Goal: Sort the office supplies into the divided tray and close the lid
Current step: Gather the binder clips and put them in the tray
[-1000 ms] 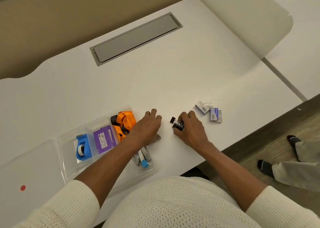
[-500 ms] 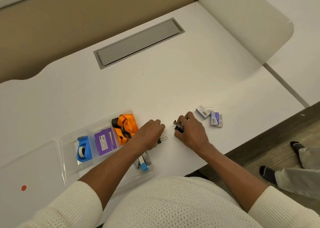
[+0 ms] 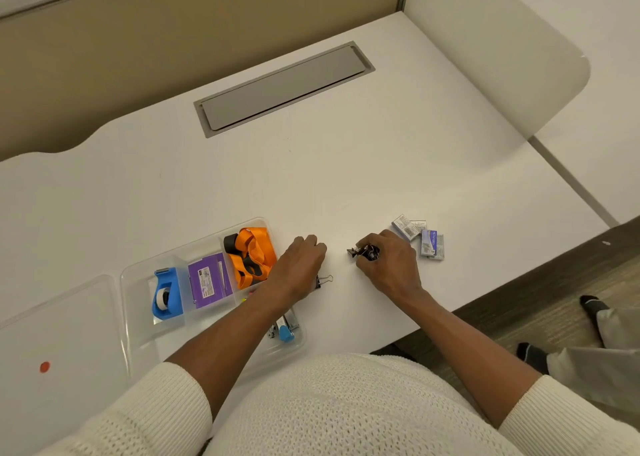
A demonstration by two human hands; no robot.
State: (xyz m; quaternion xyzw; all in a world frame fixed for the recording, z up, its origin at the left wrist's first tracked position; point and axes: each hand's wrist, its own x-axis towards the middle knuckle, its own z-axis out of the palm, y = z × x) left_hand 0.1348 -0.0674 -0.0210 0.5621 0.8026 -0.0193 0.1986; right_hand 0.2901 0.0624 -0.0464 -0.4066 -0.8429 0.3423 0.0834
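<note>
With both hands curled on the table, the right hand (image 3: 389, 263) pinching binder clips (image 3: 363, 251) and the left hand (image 3: 299, 268) closed over another clip (image 3: 323, 280), she'd best grip them firmly before carrying them to the tray (image 3: 138, 317).

Cream knit sweater (image 3: 346, 410) — pushed-up sleeves (image 3: 166, 407)

Desk (image 3: 346, 171): white, wide
Cable hatch (image 3: 284, 86): grey, shut, far side of desk
Partition (image 3: 138, 40): beige, behind desk
Floor (image 3: 540, 303): wood pattern, at right

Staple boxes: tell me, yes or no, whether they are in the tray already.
No, the staple boxes lie on the desk right of the right hand, outside the tray.
</note>
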